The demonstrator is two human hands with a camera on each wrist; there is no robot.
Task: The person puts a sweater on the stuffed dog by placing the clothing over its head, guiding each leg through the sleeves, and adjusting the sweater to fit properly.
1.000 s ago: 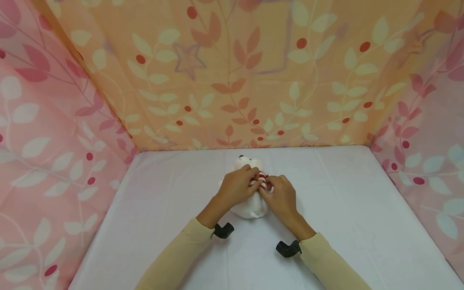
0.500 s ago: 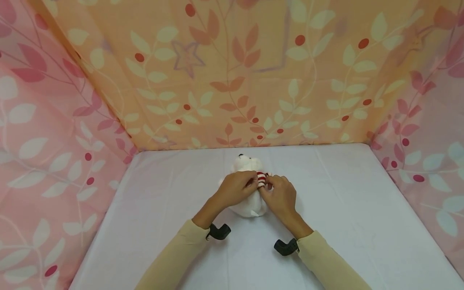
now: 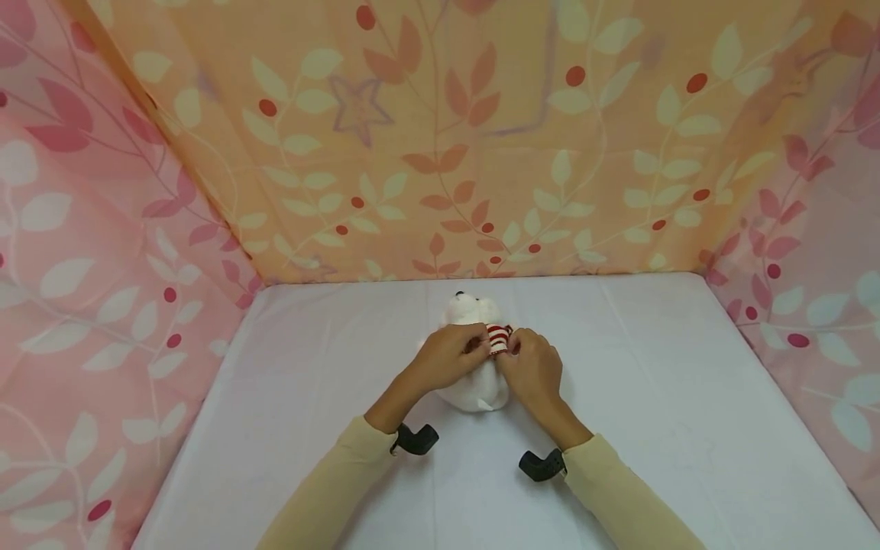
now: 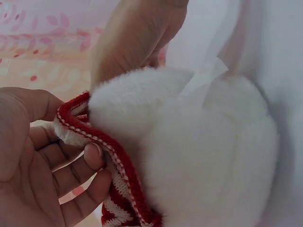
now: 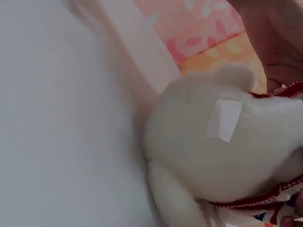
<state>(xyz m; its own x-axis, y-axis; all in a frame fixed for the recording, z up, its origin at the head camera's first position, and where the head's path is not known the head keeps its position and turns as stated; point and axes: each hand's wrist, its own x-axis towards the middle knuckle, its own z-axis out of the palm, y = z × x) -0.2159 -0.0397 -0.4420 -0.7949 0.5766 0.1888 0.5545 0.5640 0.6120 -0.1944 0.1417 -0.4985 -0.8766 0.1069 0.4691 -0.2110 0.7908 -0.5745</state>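
A white plush bear (image 3: pixel 474 393) sits on the table, its back toward me and its dark nose tipped up. A red-and-white striped knitted sweater (image 3: pixel 498 339) is around its upper body. My left hand (image 3: pixel 448 357) pinches the sweater's red hem, with the thumb and curled fingers around the edge in the left wrist view. On the other side, my right hand (image 3: pixel 535 368) pinches the sweater's edge between thumb and fingers. In the right wrist view, the bear's lower back shows below the hem, with a white tag (image 5: pixel 225 120) on it. The bear's front is hidden.
The table (image 3: pixel 330 344) has a white cover. Behind it hangs an orange leaf-print cloth (image 3: pixel 426 153), with pink leaf-print cloths (image 3: pixel 103 305) at both sides. Black wrist cameras (image 3: pixel 415 440) stick out at the inner sides of both wrists.
My left hand has drawn slightly down and away from the right fingers, still at the sweater. More of the striped knit shows between the hands. The bear has stayed about in place.
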